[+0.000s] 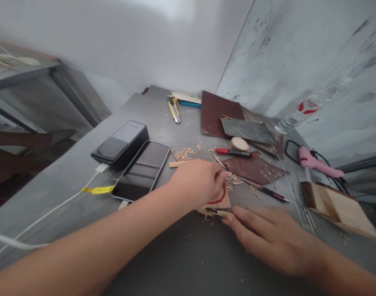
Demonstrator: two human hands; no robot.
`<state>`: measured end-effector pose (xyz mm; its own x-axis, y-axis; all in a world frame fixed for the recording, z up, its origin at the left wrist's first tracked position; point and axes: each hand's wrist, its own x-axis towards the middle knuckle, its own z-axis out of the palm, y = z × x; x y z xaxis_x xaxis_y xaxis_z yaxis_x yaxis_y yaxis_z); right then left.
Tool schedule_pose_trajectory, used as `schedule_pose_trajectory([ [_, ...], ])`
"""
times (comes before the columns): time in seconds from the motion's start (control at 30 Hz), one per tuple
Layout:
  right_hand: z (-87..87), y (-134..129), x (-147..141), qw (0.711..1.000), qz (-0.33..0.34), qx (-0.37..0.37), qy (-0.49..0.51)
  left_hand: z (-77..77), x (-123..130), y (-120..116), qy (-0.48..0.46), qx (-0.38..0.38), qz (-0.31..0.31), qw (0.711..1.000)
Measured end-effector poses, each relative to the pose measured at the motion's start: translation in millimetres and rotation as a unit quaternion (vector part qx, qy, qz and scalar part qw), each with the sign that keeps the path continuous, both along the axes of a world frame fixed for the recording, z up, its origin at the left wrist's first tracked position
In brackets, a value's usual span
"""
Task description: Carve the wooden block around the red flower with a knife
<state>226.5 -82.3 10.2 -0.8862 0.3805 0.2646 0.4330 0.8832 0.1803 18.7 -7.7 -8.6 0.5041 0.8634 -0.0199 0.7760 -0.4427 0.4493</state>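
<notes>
Left hand (pixel 201 183) presses a red-marked wood piece (pixel 226 201); right hand's (pixel 271 236) fingers grasp a wooden-handled tool (pixel 224 213) beside it.

You have one red-marked wood piece (pixel 226 201) at your left hand (pixel 200 181), one smartphone (pixel 144 170) left of it, one utility knife (pixel 174 111) beyond; one carving tool (pixel 224 213) in your right hand (pixel 268 234), one glue gun (pixel 319 164) and one bottle (pixel 309 107) beyond.

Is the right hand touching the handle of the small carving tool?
Touching: the head view shows the right hand's thumb and fingertips meeting the handle's rear end.
</notes>
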Motion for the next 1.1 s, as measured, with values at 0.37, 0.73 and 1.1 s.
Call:
schedule_pose_trajectory([
  [0.37, -10.6, -28.3, -26.1, 0.894, -0.286, -0.299, 0.171, 5.0, 0.5, -0.4, -0.002, -0.030, 0.006, 1.000],
  [0.73, 16.8, -5.6, -14.5, 0.992, 0.012, -0.122, -0.039, -4.4, -14.6, 13.7, -0.133, -0.079, 0.003, 0.988],
  [1.1, -8.5, 34.2, -21.2, 0.743, -0.281, -0.405, 0.452, -5.7, -10.5, 21.8, -0.510, -0.275, 0.166, 0.798],
])
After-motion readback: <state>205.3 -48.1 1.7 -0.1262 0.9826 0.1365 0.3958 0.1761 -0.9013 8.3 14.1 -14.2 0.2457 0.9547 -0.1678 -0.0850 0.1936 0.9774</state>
